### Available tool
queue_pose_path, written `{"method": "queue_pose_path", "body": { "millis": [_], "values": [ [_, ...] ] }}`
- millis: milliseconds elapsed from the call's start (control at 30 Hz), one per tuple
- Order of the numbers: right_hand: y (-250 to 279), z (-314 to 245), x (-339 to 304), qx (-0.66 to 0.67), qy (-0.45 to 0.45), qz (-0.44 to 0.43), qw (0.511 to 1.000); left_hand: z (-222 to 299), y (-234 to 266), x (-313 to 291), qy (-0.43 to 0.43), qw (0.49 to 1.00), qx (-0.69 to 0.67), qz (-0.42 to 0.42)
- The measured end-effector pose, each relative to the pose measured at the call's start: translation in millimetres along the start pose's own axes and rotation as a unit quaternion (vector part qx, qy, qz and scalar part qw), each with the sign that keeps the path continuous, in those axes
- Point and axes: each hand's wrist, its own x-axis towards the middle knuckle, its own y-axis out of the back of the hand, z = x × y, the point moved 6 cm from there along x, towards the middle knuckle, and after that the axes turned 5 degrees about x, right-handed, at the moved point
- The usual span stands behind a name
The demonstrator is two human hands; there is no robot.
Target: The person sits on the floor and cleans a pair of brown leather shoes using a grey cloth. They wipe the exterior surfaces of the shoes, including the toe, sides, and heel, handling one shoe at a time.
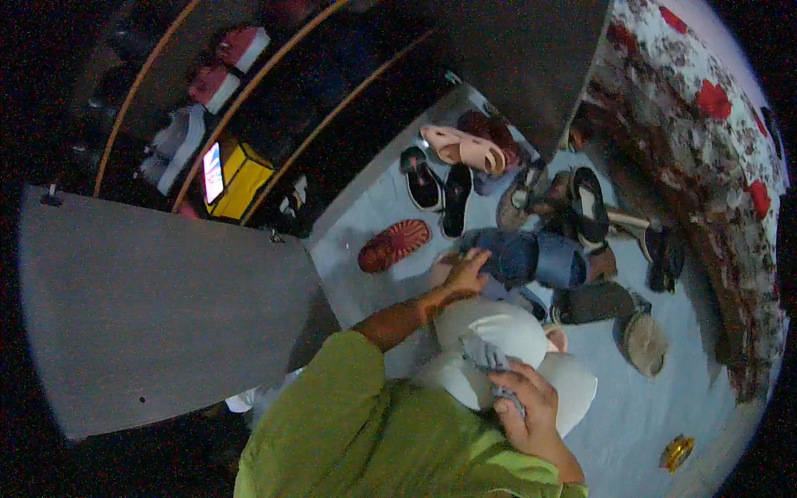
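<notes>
My left hand reaches out over the floor, its fingers stretched and slightly blurred. Its fingertips lie at the left end of a dark blue slide sandal; whether they touch it I cannot tell. Bunched in my right hand is a grey cloth, held close to my body above my white-clad legs. Left of my left hand, a reddish-brown shoe lies with its ridged sole up. A pair of black shoes stands just beyond it.
Pink clogs, a dark shoe and several other shoes crowd the floor ahead. A beige round-toed shoe lies at right. An open cabinet door is at left, below shelves with a lit phone against a yellow box. Floral fabric hangs right.
</notes>
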Motion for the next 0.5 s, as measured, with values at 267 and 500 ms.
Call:
{"method": "queue_pose_path", "body": {
  "millis": [267,500],
  "values": [
    [-5,7,1,0.012,-0.004,-0.010,1.000,-52,14,0,-0.082,0.973,0.177,0.123],
    [-2,2,3,0.027,-0.010,-0.013,0.999,-151,94,-9,-0.022,0.906,0.330,0.263]
  ]
}}
